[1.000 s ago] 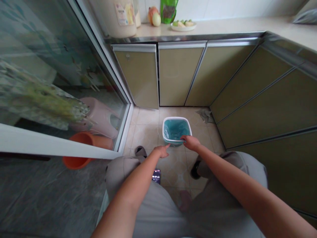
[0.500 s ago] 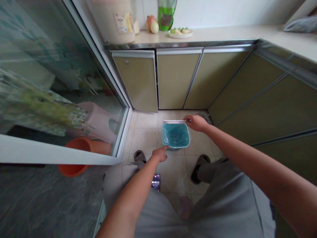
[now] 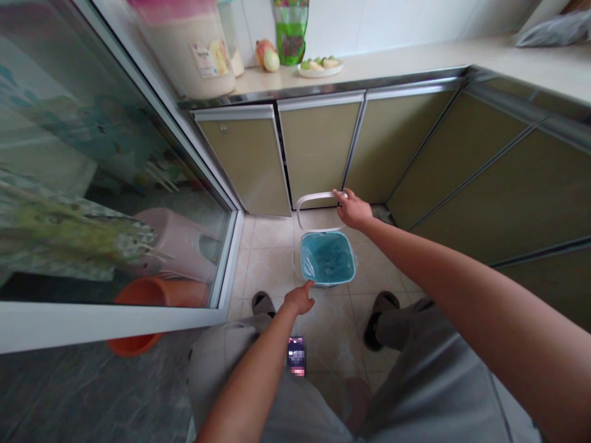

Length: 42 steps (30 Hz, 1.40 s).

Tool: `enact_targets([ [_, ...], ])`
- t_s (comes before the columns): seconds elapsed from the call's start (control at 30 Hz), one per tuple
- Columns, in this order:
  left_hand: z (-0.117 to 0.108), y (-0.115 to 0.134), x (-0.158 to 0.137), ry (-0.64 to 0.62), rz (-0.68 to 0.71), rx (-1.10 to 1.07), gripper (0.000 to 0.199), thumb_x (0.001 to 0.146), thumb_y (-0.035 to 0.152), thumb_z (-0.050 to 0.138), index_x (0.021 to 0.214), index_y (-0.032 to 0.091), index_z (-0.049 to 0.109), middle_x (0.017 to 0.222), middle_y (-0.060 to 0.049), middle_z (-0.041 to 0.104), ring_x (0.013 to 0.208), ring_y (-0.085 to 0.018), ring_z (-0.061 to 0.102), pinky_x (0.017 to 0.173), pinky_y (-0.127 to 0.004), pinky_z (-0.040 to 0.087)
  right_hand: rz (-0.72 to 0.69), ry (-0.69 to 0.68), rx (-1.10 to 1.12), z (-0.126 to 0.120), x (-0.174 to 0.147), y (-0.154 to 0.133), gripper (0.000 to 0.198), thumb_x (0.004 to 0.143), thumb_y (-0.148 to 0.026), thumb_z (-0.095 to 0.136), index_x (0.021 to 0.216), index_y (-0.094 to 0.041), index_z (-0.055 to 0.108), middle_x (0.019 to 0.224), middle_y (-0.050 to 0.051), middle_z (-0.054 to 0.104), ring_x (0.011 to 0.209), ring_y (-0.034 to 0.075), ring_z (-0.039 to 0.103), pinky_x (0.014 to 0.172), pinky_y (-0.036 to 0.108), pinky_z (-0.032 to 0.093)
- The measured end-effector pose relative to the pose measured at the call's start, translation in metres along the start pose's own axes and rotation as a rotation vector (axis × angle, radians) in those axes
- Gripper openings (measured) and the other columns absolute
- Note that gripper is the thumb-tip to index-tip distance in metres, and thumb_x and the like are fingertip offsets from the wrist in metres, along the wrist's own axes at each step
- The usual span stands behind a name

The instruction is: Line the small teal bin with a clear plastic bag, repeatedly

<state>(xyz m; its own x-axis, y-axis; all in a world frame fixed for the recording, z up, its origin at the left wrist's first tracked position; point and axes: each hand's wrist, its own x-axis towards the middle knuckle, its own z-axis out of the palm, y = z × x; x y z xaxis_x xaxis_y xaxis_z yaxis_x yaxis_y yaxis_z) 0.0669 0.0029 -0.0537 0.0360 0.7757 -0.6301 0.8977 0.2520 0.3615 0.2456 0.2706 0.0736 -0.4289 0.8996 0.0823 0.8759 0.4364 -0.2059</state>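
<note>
A blue-green trash bin [image 3: 327, 261] stands on the floor tiles between my feet, a clear plastic liner [image 3: 327, 253] inside it. My right hand [image 3: 353, 209] grips the right side of a pale pinkish-white bag-holding ring [image 3: 316, 196], which is tilted up at the bin's far edge. Its lower bar lies close to the back rim; whether it is hinged there I cannot tell. With the index finger stretched out, my left hand [image 3: 299, 299] touches the near left part of the rim. The thumb is apart from that finger, and the remaining fingers are curled and partly hidden.
Cabinet doors [image 3: 323, 147] stand behind the bin and along the right. At left is a sliding glass door [image 3: 184, 154], with an orange bucket [image 3: 138, 344] by it. A phone [image 3: 296, 355] lies on the floor near my left leg. The counter [image 3: 392, 58] carries a plate [image 3: 321, 71] of fruit.
My right hand has raised the ring from near the bin's back rim to a tilted, upright position. The left hand stays at the near rim. The view has shifted slightly.
</note>
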Motion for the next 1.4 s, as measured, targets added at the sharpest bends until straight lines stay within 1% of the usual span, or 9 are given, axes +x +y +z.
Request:
enact_targets([
  [0.1, 0.000, 0.000, -0.001, 0.003, -0.005, 0.003, 0.070, 0.091, 0.036, 0.057, 0.158, 0.033, 0.036, 0.132, -0.011, 0.071, 0.123, -0.031, 0.067, 0.098, -0.040, 0.051, 0.047, -0.102, -0.037, 0.003, 0.008, 0.007, 0.089, 0.090, -0.030, 0.060, 0.166, -0.040, 0.017, 0.172, 0.012, 0.014, 0.126, 0.039, 0.056, 0.094, 0.053, 0.052],
  [0.2, 0.001, 0.001, 0.000, 0.027, -0.001, 0.017, 0.069, 0.091, 0.035, 0.056, 0.158, 0.033, 0.037, 0.133, -0.012, 0.070, 0.123, -0.031, 0.067, 0.098, -0.041, 0.051, 0.042, -0.135, -0.052, 0.002, 0.023, 0.016, 0.094, 0.085, -0.031, 0.066, 0.166, -0.042, 0.019, 0.173, 0.011, 0.008, 0.128, 0.042, 0.054, 0.097, 0.057, 0.050],
  [0.4, 0.004, 0.002, 0.000, 0.118, 0.012, 0.000, 0.062, 0.091, 0.030, 0.055, 0.152, 0.033, 0.047, 0.131, -0.010, 0.072, 0.120, -0.029, 0.068, 0.096, -0.040, 0.052, -0.034, -0.144, -0.080, -0.003, 0.042, 0.022, 0.086, 0.085, -0.041, 0.067, 0.163, -0.036, 0.031, 0.173, 0.011, 0.012, 0.131, 0.041, 0.051, 0.103, 0.056, 0.047],
  [0.6, 0.006, 0.001, 0.003, 0.228, 0.020, -0.030, 0.054, 0.092, 0.026, 0.054, 0.145, 0.035, 0.057, 0.123, -0.006, 0.075, 0.117, -0.025, 0.068, 0.095, -0.035, 0.051, -0.013, -0.147, -0.144, -0.018, 0.022, 0.011, 0.079, 0.089, -0.037, 0.061, 0.163, -0.036, 0.031, 0.172, 0.011, 0.017, 0.129, 0.040, 0.054, 0.101, 0.053, 0.048],
  [0.8, 0.002, 0.002, 0.011, 0.372, -0.091, -0.056, 0.049, 0.092, 0.025, 0.053, 0.140, 0.033, 0.059, 0.117, -0.006, 0.076, 0.108, -0.024, 0.070, 0.088, -0.034, 0.051, -0.041, -0.141, -0.171, -0.021, 0.009, 0.011, 0.078, 0.091, -0.036, 0.057, 0.164, -0.036, 0.028, 0.172, 0.011, 0.016, 0.126, 0.039, 0.056, 0.099, 0.051, 0.048],
  [1.1, -0.005, -0.005, 0.039, 0.422, -0.297, -0.327, 0.035, 0.092, 0.030, 0.055, 0.126, 0.033, 0.065, 0.110, -0.003, 0.078, 0.104, -0.023, 0.071, 0.082, -0.031, 0.051, -0.021, -0.075, -0.047, -0.017, 0.002, 0.024, 0.081, 0.091, -0.034, 0.058, 0.165, -0.037, 0.025, 0.173, 0.009, 0.014, 0.126, 0.036, 0.056, 0.100, 0.048, 0.049],
  [1.27, -0.009, -0.031, 0.064, 0.491, -0.414, -0.510, 0.030, 0.091, 0.034, 0.059, 0.119, 0.029, 0.066, 0.111, -0.006, 0.076, 0.100, -0.024, 0.072, 0.082, -0.032, 0.052, 0.251, 0.141, 0.251, 0.024, -0.015, 0.058, 0.078, 0.088, -0.031, 0.058, 0.161, -0.032, 0.031, 0.164, 0.013, 0.030, 0.124, 0.034, 0.058, 0.096, 0.049, 0.052],
  [1.33, -0.011, -0.047, 0.077, 0.551, -0.460, -0.611, 0.030, 0.089, 0.034, 0.061, 0.117, 0.026, 0.065, 0.108, -0.008, 0.076, 0.096, -0.023, 0.071, 0.082, -0.031, 0.052, 0.519, 0.178, 0.428, 0.058, -0.031, 0.081, 0.066, 0.086, -0.031, 0.059, 0.150, -0.026, 0.045, 0.153, 0.016, 0.044, 0.120, 0.032, 0.059, 0.094, 0.046, 0.053],
  [1.4, -0.013, -0.063, 0.091, 0.596, -0.470, -0.758, 0.033, 0.087, 0.034, 0.064, 0.117, 0.022, 0.064, 0.103, -0.009, 0.074, 0.092, -0.023, 0.071, 0.079, -0.031, 0.052, 0.852, 0.071, 0.668, 0.097, -0.057, 0.104, 0.043, 0.085, -0.029, 0.060, 0.127, -0.022, 0.059, 0.130, 0.016, 0.061, 0.108, 0.028, 0.064, 0.088, 0.040, 0.055],
])
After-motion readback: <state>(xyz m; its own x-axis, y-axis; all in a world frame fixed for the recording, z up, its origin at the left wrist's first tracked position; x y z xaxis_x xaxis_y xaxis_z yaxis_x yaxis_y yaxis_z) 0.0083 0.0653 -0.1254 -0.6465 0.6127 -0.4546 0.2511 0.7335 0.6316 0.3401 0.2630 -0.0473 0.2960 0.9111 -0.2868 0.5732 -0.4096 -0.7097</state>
